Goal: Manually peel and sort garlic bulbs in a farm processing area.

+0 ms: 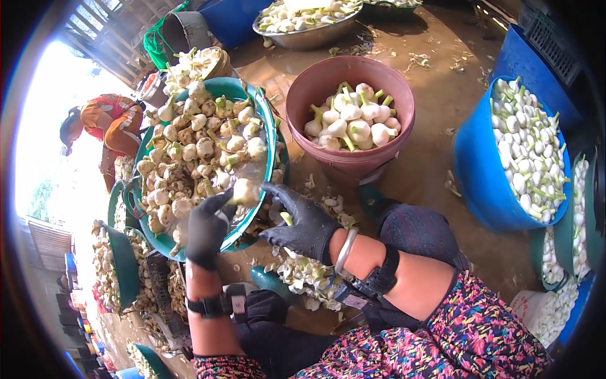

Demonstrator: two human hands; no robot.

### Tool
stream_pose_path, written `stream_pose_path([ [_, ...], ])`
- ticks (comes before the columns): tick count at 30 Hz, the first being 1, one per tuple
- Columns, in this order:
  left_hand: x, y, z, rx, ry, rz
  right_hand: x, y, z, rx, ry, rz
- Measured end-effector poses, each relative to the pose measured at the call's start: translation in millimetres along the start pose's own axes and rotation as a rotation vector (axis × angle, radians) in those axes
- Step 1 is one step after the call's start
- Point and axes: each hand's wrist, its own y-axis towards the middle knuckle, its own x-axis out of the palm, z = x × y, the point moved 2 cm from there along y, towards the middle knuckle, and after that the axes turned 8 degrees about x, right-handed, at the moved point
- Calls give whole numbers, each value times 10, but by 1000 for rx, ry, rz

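Both my hands wear dark gloves. My left hand (209,230), somewhat blurred, is closed on a garlic bulb (245,192) above the near right rim of a teal tub (262,107). The tub holds many soil-stained garlic bulbs (205,148) and some cloudy water. Beside the held bulb is my right hand (303,221), its forefinger reaching close to the bulb. From its curled grip pokes a short pale green stick-like thing (286,218); the rest of it is hidden by the glove.
A reddish bucket (350,155) of cleaner garlic stands just ahead. Peeled skins (309,278) lie below my hands. To the right is a blue tub (473,164) of white garlic; a metal basin (309,38) sits at the back. Another person (113,123) bends at the far left.
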Motion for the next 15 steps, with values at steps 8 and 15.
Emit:
stream_pose_path([
  [8,227,-806,51,-74,-790,196,220,-84,-109,88,511,-300],
  [15,274,-787,171,-92,-776,207,235,-72,-21,70,528,-300],
])
